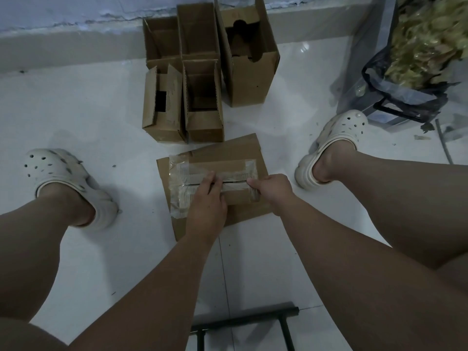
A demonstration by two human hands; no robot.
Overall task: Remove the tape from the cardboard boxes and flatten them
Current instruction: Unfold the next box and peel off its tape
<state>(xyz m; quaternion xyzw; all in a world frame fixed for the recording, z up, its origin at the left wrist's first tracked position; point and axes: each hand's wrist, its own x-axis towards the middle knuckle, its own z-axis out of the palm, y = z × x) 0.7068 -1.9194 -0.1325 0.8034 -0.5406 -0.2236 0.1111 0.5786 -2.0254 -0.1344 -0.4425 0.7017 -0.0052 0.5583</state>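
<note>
Head view, looking down between the person's knees. Closed brown cardboard box [228, 153] lies flat on the white tiled floor [101, 110], between the feet. Clear tape [182, 171] covers its top in wide strips, along the centre seam and over both ends.

Left hand [207, 198] is on top of the box at mid-seam. Its fingers are curled tight, thumb against fingertips, pinching at the clear tape there. A thin dark sliver shows at the fingertips; cannot tell what it is. Right hand [271, 191] grips the box's right end, thumb on top by the seam, fingers curled over the edge where the tape wraps down.

Beyond the box, five open brown cartons stand close together:
- small carton [162, 110] with a cut-out hole, just beyond the box's far-left corner
- second small carton [203, 105] touching its right side
- two more cartons [177, 39] behind those
- tall carton [248, 59] at the right of the group

Pale perforated clogs sit either side of the box, left clog [63, 176] and right clog [336, 143]. Black mesh bag of dry yellowish leaves [417, 51] is far right of the box. Black metal frame [243, 321] lies on the near side of the box, at the bottom edge of the view.
</note>
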